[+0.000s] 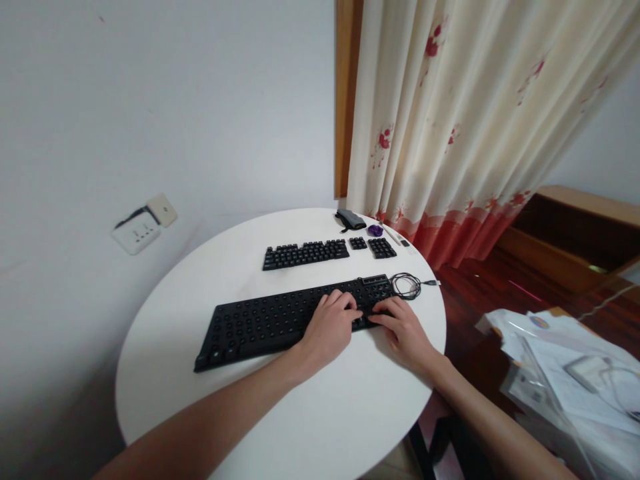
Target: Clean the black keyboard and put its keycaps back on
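Note:
A black keyboard base (pixel 265 317) with its keycaps off lies slantwise on a white round table (pixel 165 333). My left hand (pixel 333 323) rests on its right part, fingers curled down and thumb pointing right. Close by, my right hand (pixel 403 330) reaches the near right edge, thumb and index finger drawn together. The fingertips of both hands nearly meet over the keys; whatever they pinch is too small to make out. Behind the base, loose black keycaps are laid out in a wide block (pixel 305 253), a small block (pixel 357 243) and a number-pad block (pixel 381 248).
A coiled black cable (pixel 407 287) with a USB plug lies right of the base. At the back are a grey-black pouch (pixel 351 219), a purple item (pixel 375 230) and a thin pale stick (pixel 391 233). Papers and plastic bags (pixel 560 360) sit to the right.

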Motion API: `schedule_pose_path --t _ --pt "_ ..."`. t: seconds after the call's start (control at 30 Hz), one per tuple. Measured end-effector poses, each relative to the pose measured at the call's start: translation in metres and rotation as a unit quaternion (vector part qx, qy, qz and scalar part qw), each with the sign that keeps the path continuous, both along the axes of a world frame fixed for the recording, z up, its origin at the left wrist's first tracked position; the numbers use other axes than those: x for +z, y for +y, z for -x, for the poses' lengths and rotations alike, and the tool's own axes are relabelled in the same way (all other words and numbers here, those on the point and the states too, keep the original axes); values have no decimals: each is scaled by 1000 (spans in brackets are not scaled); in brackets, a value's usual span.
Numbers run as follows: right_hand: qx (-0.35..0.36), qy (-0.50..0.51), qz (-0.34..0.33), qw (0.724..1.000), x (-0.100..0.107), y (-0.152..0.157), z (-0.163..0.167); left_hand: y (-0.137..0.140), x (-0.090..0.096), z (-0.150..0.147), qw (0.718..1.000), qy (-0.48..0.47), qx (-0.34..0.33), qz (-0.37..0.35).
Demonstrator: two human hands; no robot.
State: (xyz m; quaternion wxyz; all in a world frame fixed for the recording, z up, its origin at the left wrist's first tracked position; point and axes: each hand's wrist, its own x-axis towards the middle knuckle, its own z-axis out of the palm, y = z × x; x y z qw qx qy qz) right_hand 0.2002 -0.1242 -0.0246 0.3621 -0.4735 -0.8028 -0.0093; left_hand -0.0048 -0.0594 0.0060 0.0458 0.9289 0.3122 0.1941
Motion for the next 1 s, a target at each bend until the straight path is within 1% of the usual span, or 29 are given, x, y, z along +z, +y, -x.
schedule_pose_path --t 0.17,0.4,0.57,0.67,0.77,1.0 --pt "-12 23 -15 1000 1 0 -1 -1 4 0 999 -33 4 0" --pt "3 -8 14 1000 2 -1 1 0 1 0 1000 -16 -25 7" --pt "3 3 10 1000 4 -2 1 -1 4 0 999 -34 -12 -11" --pt "13 -11 15 1000 6 -4 2 -1 5 1 1000 -19 2 -18" --pt "19 -37 27 999 9 -6 4 0 5 1 1000 -5 0 -18" --pt "22 -54 44 997 10 -7 5 0 7 1 1000 -12 -4 -23"
